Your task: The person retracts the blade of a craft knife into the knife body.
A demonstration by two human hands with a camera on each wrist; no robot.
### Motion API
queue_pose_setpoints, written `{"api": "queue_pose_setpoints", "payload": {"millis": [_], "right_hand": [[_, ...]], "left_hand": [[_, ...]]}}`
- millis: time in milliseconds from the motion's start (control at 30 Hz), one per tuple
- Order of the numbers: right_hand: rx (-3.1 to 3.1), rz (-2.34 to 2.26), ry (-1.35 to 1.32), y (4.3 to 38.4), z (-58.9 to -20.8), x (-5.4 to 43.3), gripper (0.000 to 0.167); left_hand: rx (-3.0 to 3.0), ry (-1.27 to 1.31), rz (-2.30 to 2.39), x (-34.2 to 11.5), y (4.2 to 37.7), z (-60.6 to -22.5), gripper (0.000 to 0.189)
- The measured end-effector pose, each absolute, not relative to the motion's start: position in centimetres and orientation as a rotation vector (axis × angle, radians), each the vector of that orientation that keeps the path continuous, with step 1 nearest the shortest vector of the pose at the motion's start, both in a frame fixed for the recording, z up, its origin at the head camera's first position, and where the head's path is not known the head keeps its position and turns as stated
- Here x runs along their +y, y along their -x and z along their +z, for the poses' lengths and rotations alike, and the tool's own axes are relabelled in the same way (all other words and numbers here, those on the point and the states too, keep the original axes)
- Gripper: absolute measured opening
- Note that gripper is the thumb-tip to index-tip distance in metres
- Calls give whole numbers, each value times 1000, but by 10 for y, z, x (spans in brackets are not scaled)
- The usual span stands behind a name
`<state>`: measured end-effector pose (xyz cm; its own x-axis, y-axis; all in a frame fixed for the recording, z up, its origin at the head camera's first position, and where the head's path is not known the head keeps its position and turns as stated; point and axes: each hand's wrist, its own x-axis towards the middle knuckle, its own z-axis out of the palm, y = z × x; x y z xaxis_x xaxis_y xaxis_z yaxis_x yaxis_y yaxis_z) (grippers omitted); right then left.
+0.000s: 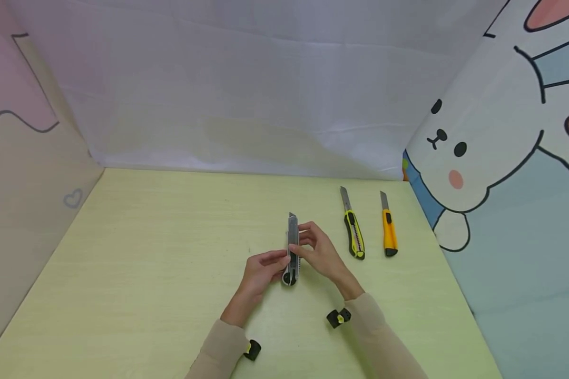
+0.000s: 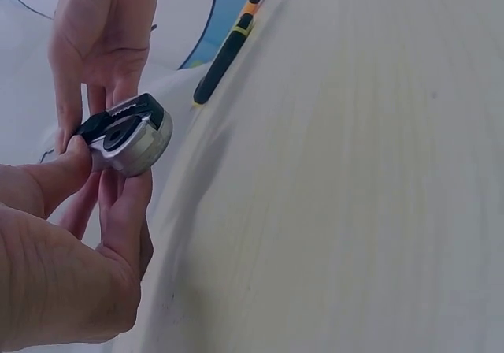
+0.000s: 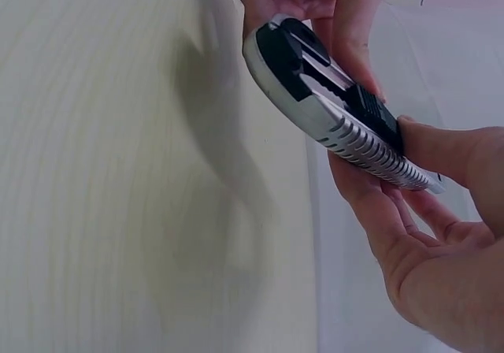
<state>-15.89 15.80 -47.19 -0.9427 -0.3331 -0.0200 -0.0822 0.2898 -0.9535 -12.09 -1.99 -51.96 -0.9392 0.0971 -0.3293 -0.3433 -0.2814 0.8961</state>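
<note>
A silver and black box cutter [image 1: 292, 234] is held above the table, its slanted tip pointing away from me in the head view. My left hand [image 1: 258, 276] pinches its near end between thumb and fingers. Farther up, my right hand [image 1: 324, 258] grips the body from the right, thumb on the upper face. In the right wrist view the box cutter [image 3: 291, 101] shows a ridged silver side and a black slider close to the right thumb [image 3: 433, 144]. Its rounded butt [image 2: 146, 148] faces the left wrist camera.
To the right lie a green and black box cutter [image 1: 354, 231] and an orange box cutter [image 1: 389, 231], both with blades extended. The pale wooden table [image 1: 147, 273] meets a white cloth [image 1: 246, 105] behind. A printed cloth [image 1: 517, 221] borders the right.
</note>
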Motion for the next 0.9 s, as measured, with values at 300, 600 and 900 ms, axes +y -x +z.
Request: {"api": "queue_pose_setpoints", "payload": {"millis": [300,600,900], "right_hand": [[2321,-1751,398,158,-474,155,45],[2297,-1835,357,154,-476,151,49],[2287,-1841,318,151,-476,147,56]], "left_hand": [[1660,326,2321,-20,121,-517,31],[1655,376,2336,-21,122,-516,31],[1636,398,2371,-19,122,-516,32]]}}
